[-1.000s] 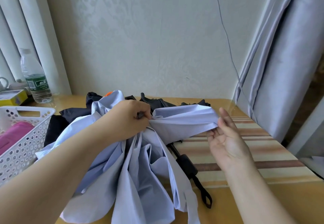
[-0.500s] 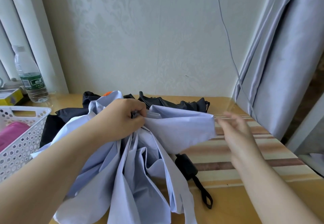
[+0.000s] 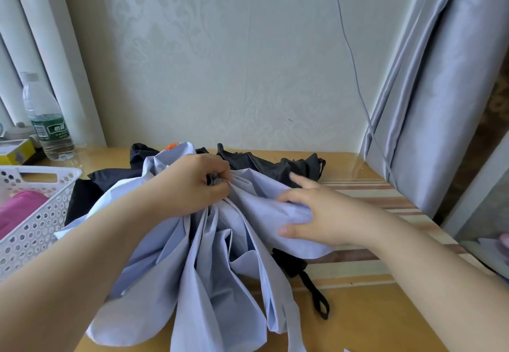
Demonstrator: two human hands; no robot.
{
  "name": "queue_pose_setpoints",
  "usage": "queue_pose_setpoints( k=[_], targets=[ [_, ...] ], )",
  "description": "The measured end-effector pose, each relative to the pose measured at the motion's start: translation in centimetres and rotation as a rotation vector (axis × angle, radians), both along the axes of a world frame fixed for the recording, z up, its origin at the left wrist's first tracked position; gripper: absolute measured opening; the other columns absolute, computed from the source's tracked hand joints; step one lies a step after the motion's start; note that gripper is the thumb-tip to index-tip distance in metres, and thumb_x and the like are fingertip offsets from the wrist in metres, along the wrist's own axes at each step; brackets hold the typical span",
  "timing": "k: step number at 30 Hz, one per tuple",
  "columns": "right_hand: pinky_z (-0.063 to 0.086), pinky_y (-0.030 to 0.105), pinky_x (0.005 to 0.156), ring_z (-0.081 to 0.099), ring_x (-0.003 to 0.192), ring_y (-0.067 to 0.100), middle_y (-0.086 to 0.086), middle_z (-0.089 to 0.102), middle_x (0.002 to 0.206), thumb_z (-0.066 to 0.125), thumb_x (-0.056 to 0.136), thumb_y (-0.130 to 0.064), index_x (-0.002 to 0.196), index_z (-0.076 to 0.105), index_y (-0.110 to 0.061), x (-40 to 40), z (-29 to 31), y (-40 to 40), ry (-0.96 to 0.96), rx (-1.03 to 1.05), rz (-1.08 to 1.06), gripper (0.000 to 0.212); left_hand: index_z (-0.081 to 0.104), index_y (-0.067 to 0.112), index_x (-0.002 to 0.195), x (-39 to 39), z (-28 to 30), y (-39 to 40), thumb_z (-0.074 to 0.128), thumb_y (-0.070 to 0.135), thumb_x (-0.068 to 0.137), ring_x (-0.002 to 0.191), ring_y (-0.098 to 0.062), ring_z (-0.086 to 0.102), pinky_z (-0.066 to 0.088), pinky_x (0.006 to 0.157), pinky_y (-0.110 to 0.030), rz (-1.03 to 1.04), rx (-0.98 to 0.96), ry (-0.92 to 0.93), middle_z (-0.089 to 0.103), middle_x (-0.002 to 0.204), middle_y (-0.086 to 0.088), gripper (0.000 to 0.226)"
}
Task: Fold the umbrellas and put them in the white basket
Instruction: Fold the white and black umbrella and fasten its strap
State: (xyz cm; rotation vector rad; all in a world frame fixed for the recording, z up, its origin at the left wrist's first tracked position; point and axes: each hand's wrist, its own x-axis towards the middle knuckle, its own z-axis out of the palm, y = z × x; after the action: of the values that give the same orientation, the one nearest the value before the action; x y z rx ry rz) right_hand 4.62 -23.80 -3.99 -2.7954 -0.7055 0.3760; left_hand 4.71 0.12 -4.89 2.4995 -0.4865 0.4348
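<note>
Right hand [image 3: 327,215] has come onto blue umbrella [image 3: 220,269], pinching; left hand [image 3: 192,183] grips it on wooden table [image 3: 371,318].

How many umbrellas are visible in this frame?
3, perhaps more: the light blue umbrella held in both hands, a black umbrella behind it on the table, and a pink one in the white basket. Others may lie hidden.
</note>
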Motion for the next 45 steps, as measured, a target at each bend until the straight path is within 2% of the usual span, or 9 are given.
queue_pose_setpoints(
  k=[2,6,12,16,20,27,39,42,45],
  targets=[
    [0.042,0.024,0.067,0.056,0.084,0.008,-0.007,0.059,0.104,0.063,0.088,-0.046,0.091,0.06,-0.023,0.5,-0.7,-0.8,-0.033,-0.051,-0.036,0.023,0.061,0.014,0.068,-0.1,0.1,0.4,0.055,0.007,0.082,0.06,-0.003,0.046,0.035,0.056,-0.012,0.018,0.002,0.0,0.051,0.061,0.02,0.016],
    [0.025,0.017,0.045,0.029,0.044,0.006,-0.008,0.036,0.051,0.065,0.089,-0.034,0.06,0.047,-0.01,0.9,0.0,-3.2,-0.145,0.151,-0.129,0.042,0.047,0.03,0.055,-0.1,0.1,0.8,0.05,0.026,0.073,0.063,-0.007,0.04,0.025,0.052,-0.017,0.083,0.067,-0.013,0.045,0.058,0.01,0.019],
    [0.019,0.018,0.048,0.024,0.047,0.007,-0.01,0.025,0.05,0.062,0.092,-0.023,0.066,0.052,-0.01,-0.1,-1.9,-5.2,-0.179,0.443,-0.132,0.03,0.058,0.023,0.063,-0.3,0.1,0.9,0.055,0.014,0.079,0.065,-0.011,0.04,0.03,0.054,-0.016,0.102,0.027,-0.039,0.044,0.06,-0.001,0.019],
    [0.024,0.016,0.047,0.029,0.044,0.007,-0.008,0.024,0.051,0.06,0.091,-0.025,0.119,0.05,-0.058,0.2,-2.3,-5.4,-0.096,0.484,-0.146,0.045,0.051,0.034,0.072,0.0,-0.2,0.6,0.049,0.02,0.075,0.065,-0.009,0.04,0.036,0.066,-0.013,0.109,0.03,-0.039,0.048,0.062,0.008,0.015],
    [0.024,0.017,0.047,0.031,0.042,0.005,-0.013,0.033,0.043,0.061,0.091,-0.023,0.06,0.052,-0.02,0.7,-1.9,-5.3,-0.226,0.535,-0.246,0.033,0.048,0.04,0.089,-0.1,0.3,1.1,0.042,0.024,0.068,0.065,-0.007,0.048,0.045,0.074,-0.04,0.078,-0.038,0.045,0.062,0.071,0.021,0.028],
    [0.036,0.016,0.064,0.046,0.074,0.007,-0.014,0.045,0.08,0.058,0.089,-0.025,0.087,0.055,-0.019,-3.2,-3.2,0.2,-0.775,0.589,-0.213,0.007,0.061,0.026,0.084,0.4,-0.1,-0.3,0.045,-0.002,0.08,0.064,-0.017,0.052,0.036,0.055,-0.018,0.026,-0.098,0.054,0.067,0.079,-0.004,0.033],
    [0.05,0.033,0.082,0.06,0.1,0.016,-0.003,0.063,0.112,0.064,0.088,-0.03,0.122,0.047,-0.021,-1.7,-3.1,7.3,-0.182,0.516,-0.119,0.039,0.066,0.011,0.073,-0.3,0.5,-1.1,0.046,-0.008,0.081,0.051,-0.001,0.045,0.035,0.051,-0.011,0.046,-0.083,0.092,0.053,0.061,0.009,0.028],
    [0.036,0.02,0.06,0.051,0.072,0.012,0.0,0.061,0.088,0.053,0.094,-0.024,0.094,0.055,-0.017,-1.1,-3.4,8.9,-0.163,0.418,-0.091,0.007,0.066,0.011,0.072,-0.6,0.3,-1.2,0.047,-0.006,0.082,0.058,0.003,0.05,0.036,0.056,-0.009,0.095,-0.141,0.079,0.058,0.066,0.012,0.028],
    [0.029,0.019,0.047,0.038,0.05,0.005,0.003,0.046,0.058,0.044,0.096,-0.007,0.062,0.047,-0.016,-1.5,-3.7,10.0,-0.176,0.583,-0.081,0.035,0.059,0.015,0.066,-1.5,0.1,-1.3,0.045,-0.006,0.083,0.056,-0.004,0.047,0.036,0.056,-0.016,0.127,-0.161,0.043,0.058,0.063,0.003,0.03]
  ],
)
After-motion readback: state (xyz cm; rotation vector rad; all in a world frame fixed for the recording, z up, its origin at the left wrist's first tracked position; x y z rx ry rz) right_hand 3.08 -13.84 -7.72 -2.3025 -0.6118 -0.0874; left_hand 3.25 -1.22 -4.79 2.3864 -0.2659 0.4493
